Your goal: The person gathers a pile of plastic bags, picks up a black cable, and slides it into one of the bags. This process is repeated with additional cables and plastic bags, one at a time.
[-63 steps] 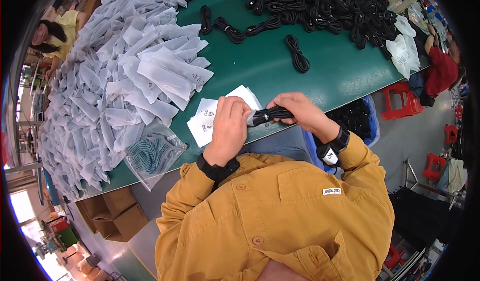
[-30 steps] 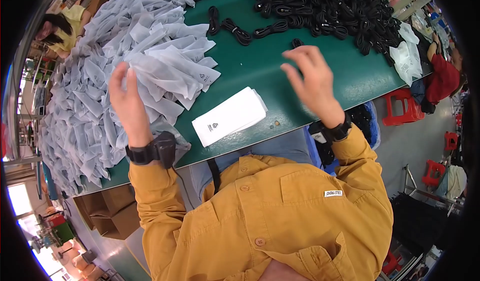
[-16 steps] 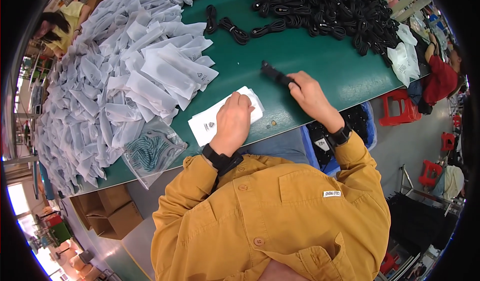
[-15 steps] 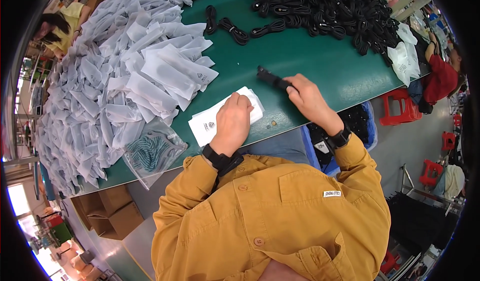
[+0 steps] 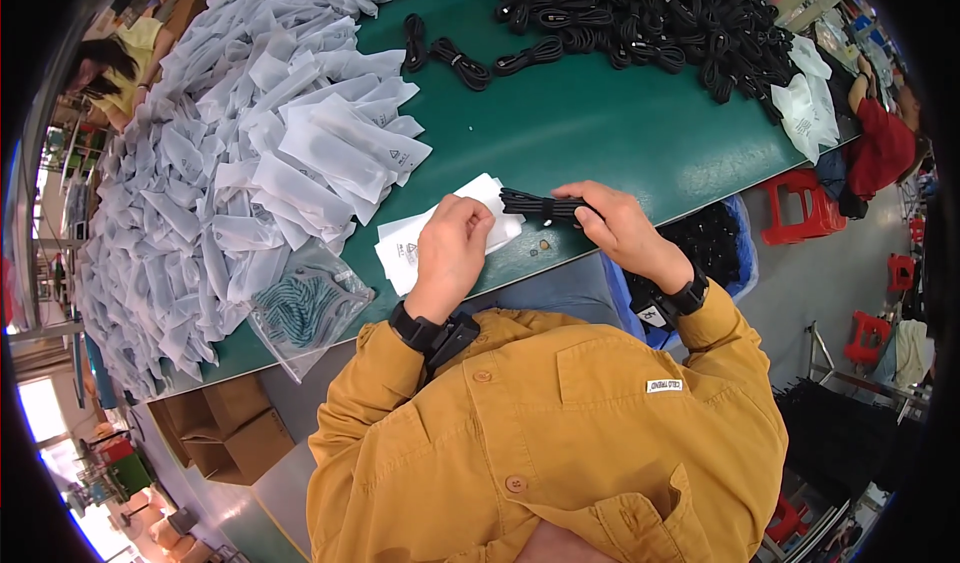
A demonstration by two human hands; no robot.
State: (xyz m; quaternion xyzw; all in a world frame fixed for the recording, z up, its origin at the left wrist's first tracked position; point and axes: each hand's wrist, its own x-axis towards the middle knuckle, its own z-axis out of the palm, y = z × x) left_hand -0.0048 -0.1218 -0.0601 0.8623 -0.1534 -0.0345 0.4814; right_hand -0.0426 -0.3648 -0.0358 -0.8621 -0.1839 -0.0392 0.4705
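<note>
A bundled black cable (image 5: 536,207) is held in my right hand (image 5: 622,228), its left end at the edge of a small stack of flat white plastic bags (image 5: 402,255). Over these bags, my left hand (image 5: 452,253) is closed, thumb and fingers pinched on the top bag near the cable's end. The bags lie on the green table (image 5: 560,148) close to its front edge. Two tiny loose bits (image 5: 540,249) rest on the table below the cable.
Filled whitish bags (image 5: 230,153) form a large heap on the left. Black cable bundles (image 5: 640,23) are piled at the far right. A clear bag with a striped item (image 5: 300,308) lies at the front left. A blue-lined bin (image 5: 742,248) stands beside me; people work on both sides.
My right hand has brought the cable down and left, turning it level against the bags' edge. My left hand has shifted slightly left and rolled, showing its pinched thumb and fingers.
</note>
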